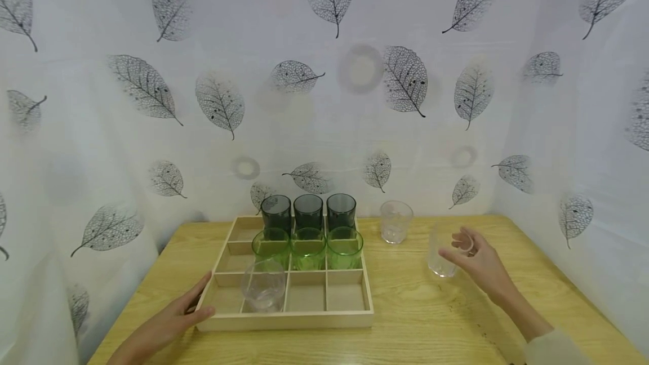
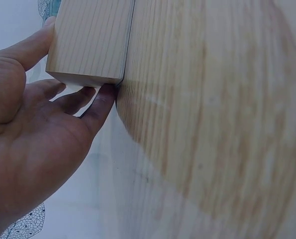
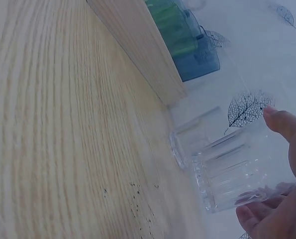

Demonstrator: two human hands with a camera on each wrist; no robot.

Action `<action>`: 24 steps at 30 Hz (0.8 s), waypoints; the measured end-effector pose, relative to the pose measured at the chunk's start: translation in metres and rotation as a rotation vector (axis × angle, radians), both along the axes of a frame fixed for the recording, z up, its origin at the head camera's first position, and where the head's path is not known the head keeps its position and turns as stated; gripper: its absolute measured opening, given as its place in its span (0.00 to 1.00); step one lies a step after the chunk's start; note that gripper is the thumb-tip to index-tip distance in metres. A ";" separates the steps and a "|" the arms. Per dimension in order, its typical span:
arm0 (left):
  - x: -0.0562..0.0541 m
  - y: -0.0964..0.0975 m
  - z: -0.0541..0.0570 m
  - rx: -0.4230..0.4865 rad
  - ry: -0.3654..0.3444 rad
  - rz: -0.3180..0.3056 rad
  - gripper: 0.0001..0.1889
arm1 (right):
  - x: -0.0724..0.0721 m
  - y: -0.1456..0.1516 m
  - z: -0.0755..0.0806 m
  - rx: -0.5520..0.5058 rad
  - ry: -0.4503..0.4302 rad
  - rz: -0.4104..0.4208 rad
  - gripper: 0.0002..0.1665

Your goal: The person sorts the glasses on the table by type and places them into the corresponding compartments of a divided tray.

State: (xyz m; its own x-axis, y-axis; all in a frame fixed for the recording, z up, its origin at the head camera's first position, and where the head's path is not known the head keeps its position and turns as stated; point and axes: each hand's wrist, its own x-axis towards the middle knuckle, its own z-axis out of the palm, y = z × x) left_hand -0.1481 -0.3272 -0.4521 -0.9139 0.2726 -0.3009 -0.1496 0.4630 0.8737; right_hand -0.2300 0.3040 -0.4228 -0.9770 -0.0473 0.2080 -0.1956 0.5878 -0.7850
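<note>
My left hand (image 1: 169, 317) holds the near left corner of a wooden compartment tray (image 1: 284, 321). In the left wrist view its thumb lies at the tray's top edge, and the other fingers rest against the end side. On the right, my right hand (image 1: 484, 266) grips a clear glass (image 3: 232, 172), thumb on one side and fingers on the other, the base close over the table. Another clear glass (image 1: 396, 223) stands upright behind it. Inside the tray, one clear glass (image 1: 265, 286) occupies the front row, second compartment from the left.
Three green glasses (image 1: 308, 249) fill part of the middle row, with three dark grey glasses (image 1: 308, 210) behind them. The wooden table (image 1: 405, 308) ends at a white leaf-print curtain (image 1: 324, 128) that closes off the back and both sides.
</note>
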 end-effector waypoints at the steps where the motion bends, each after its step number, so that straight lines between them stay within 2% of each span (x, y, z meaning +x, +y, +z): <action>1: 0.000 0.000 0.000 -0.001 0.001 0.001 0.44 | 0.003 -0.002 0.001 0.002 0.002 0.006 0.55; 13: 0.001 0.001 0.001 -0.017 0.030 -0.007 0.44 | 0.035 -0.030 0.011 -0.042 0.011 0.072 0.51; 24: 0.000 0.000 0.001 -0.010 0.014 -0.023 0.44 | 0.055 -0.059 0.019 -0.065 0.020 0.137 0.48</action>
